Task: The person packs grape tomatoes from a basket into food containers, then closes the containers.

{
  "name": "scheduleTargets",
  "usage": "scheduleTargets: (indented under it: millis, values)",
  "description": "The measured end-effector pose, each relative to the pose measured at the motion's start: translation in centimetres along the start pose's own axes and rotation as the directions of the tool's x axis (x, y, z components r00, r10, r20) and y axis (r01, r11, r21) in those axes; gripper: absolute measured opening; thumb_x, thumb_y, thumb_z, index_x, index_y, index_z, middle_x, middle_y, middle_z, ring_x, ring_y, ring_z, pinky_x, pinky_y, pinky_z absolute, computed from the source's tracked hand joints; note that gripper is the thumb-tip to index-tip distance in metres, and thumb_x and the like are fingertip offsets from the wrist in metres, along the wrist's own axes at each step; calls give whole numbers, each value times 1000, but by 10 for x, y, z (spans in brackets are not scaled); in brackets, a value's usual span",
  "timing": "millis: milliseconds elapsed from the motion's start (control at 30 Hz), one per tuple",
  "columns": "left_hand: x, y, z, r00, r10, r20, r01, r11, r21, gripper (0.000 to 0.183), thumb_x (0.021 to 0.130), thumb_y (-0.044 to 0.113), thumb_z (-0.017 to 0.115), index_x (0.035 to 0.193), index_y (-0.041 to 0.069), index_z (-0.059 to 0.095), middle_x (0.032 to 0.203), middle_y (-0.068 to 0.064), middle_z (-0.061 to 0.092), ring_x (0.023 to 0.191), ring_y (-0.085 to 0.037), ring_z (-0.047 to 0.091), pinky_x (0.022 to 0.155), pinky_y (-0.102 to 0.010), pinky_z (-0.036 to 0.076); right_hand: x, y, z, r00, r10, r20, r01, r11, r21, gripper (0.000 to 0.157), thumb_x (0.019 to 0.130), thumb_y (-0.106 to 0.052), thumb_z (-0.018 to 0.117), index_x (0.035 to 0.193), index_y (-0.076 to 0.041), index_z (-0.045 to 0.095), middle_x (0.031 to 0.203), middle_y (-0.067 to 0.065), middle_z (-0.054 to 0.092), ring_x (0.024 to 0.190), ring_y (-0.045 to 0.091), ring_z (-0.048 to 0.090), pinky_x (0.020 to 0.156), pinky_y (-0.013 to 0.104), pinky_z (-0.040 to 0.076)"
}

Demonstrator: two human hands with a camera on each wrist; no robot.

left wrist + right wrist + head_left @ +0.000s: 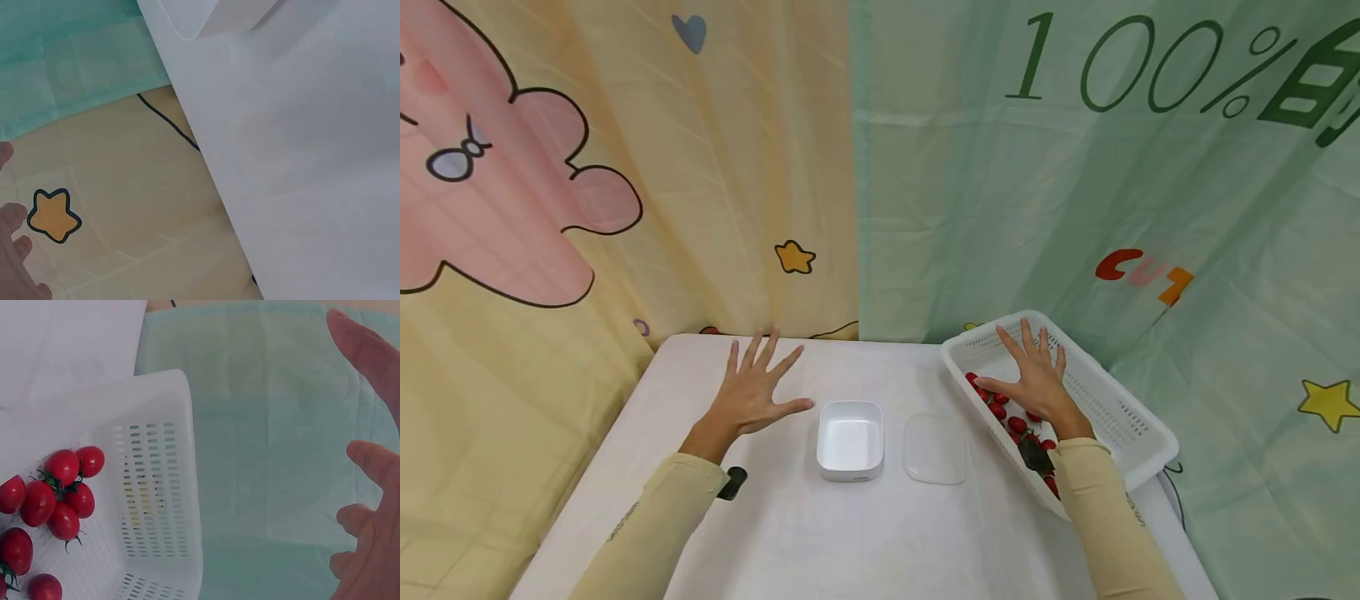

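My left hand [751, 395] is spread over the table's left part, fingers apart and holding nothing. Just right of it is a small white square box [850, 440], its top uncovered. A clear flat lid [935, 450] lies beside the box. My right hand [1036, 385] hovers with splayed fingers above a white slotted basket [1138, 433], also holding nothing. Inside the basket [194, 487] are several red cherry tomatoes [37, 503], some with green stems; the right forearm hides part of them in the head view. At the left wrist view's edge only the left hand's fingertips [14, 219] show.
A white cloth covers the table [805, 542]. The basket stands angled at its right side, reaching the back edge. Curtains [760, 167] hang behind and beside the table. A dark cable [1177, 496] runs down near the basket's right corner.
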State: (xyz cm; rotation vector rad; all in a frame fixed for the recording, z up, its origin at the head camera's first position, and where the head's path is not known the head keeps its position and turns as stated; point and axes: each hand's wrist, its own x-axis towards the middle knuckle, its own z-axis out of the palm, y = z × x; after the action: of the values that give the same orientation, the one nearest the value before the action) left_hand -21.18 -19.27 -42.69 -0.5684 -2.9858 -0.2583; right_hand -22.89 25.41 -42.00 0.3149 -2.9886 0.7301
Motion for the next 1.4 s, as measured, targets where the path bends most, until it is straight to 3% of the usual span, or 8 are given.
scheduleTargets:
  millis: [333, 567, 667, 867, 1033, 1167, 1300, 1400]
  values:
    - [0, 7, 2, 997, 35, -64, -36, 999, -13, 92, 77, 72, 56, 150, 19, 35, 159, -18, 14, 145, -39, 10, 115, -62, 2, 2, 9, 0, 1000, -2, -6, 2, 1000, 7, 97, 81, -58, 67, 155, -16, 20, 160, 16, -9, 142, 43, -17, 108, 69, -13]
    - [-2, 7, 11, 995, 51, -82, -56, 997, -56, 94, 76, 74, 56, 150, 19, 37, 158, -18, 18, 142, -41, 19, 116, -61, 11, 4, 16, 1, 1000, 2, 3, -2, 999, 37, 94, 82, -53, 69, 153, -12, 25, 160, 16, -8, 143, 43, -17, 107, 70, -11]
    - [-4, 7, 16, 998, 27, -64, -34, 993, -115, 93, 77, 72, 58, 150, 19, 35, 159, -17, 16, 143, -41, 19, 116, -60, 12, 4, 20, 2, 1000, 4, 12, -5, 999, 52, 94, 82, -53, 69, 154, -13, 24, 160, 16, -7, 142, 43, -17, 107, 72, -10]
    - [-8, 10, 25, 999, -43, -20, 38, 975, -221, 89, 79, 65, 61, 151, 19, 34, 159, -17, 17, 141, -44, 23, 108, -67, 25, 6, 29, 7, 1000, 3, 22, -5, 996, 84, 94, 82, -53, 70, 153, -13, 24, 160, 18, -3, 143, 45, -13, 106, 73, -6]
    - [-11, 12, 34, 997, -82, 7, 80, 940, -332, 86, 82, 61, 61, 151, 18, 33, 159, -16, 17, 140, -45, 23, 103, -72, 28, 6, 34, 9, 999, 20, 48, -26, 993, 114, 91, 83, -49, 70, 153, -11, 26, 160, 20, 3, 143, 47, -7, 105, 76, -2]
    - [-12, 13, 42, 995, -95, 11, 90, 895, -436, 82, 85, 55, 61, 151, 17, 32, 158, -17, 19, 140, -45, 23, 101, -74, 27, 7, 40, 12, 996, 41, 84, -53, 988, 145, 87, 86, -44, 69, 153, -10, 26, 159, 22, 5, 143, 47, -3, 103, 78, -1]
    - [-12, 14, 49, 993, -117, 29, 115, 851, -512, 79, 87, 52, 60, 152, 16, 31, 156, -20, 21, 139, -48, 23, 104, -74, 23, 7, 46, 17, 992, 53, 111, -74, 977, 202, 81, 89, -38, 68, 152, -9, 26, 158, 24, 8, 143, 48, 4, 107, 74, 8]
    - [-11, 16, 56, 988, -144, 57, 150, 798, -583, 76, 89, 48, 60, 152, 15, 30, 156, -20, 24, 139, -47, 24, 107, -71, 20, 7, 51, 21, 992, 54, 112, -79, 968, 240, 78, 90, -35, 68, 151, -7, 29, 157, 24, 16, 142, 47, 12, 109, 70, 15]
